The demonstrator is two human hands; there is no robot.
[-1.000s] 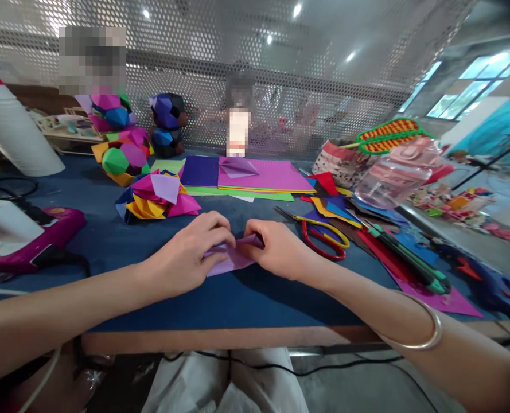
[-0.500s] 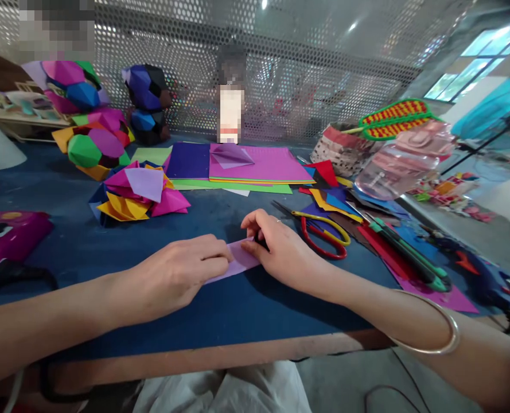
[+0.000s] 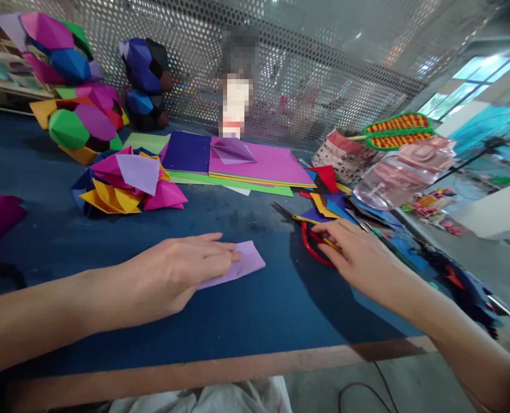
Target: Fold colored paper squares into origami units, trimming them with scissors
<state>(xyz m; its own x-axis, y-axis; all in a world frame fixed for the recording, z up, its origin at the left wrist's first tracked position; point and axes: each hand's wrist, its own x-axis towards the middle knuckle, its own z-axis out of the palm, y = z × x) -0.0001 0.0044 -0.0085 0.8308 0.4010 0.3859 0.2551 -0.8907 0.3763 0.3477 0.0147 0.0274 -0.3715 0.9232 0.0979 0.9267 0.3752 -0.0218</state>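
My left hand [image 3: 194, 264] lies with its fingers stretched over a folded strip of lilac paper [image 3: 251, 259], pressing it on the blue table. The strip's right end shows beyond the fingertips; its left part is under the hand. At the scissors [image 3: 308, 244], with red and yellow handles, is my right hand [image 3: 345, 246]. Its thumb and forefinger are apart on either side of the yellow handle, and whether they touch it I cannot tell. The scissors lie flat, dark blades pointing away to the left.
A folded colourful paper piece [image 3: 129, 180] lies at left, before paper balls [image 3: 80, 126]. Coloured sheets [image 3: 259, 166] are stacked at the back. Paper scraps [image 3: 323, 201], a pink bottle [image 3: 396, 178], a fabric pot [image 3: 338, 155] and a glue gun [image 3: 461, 281] stand or lie at right.
My right hand has left the lilac strip and moved right to the scissors' handles. My left hand has stayed on the strip, its fingers now stretched flatter. The view has shifted slightly.
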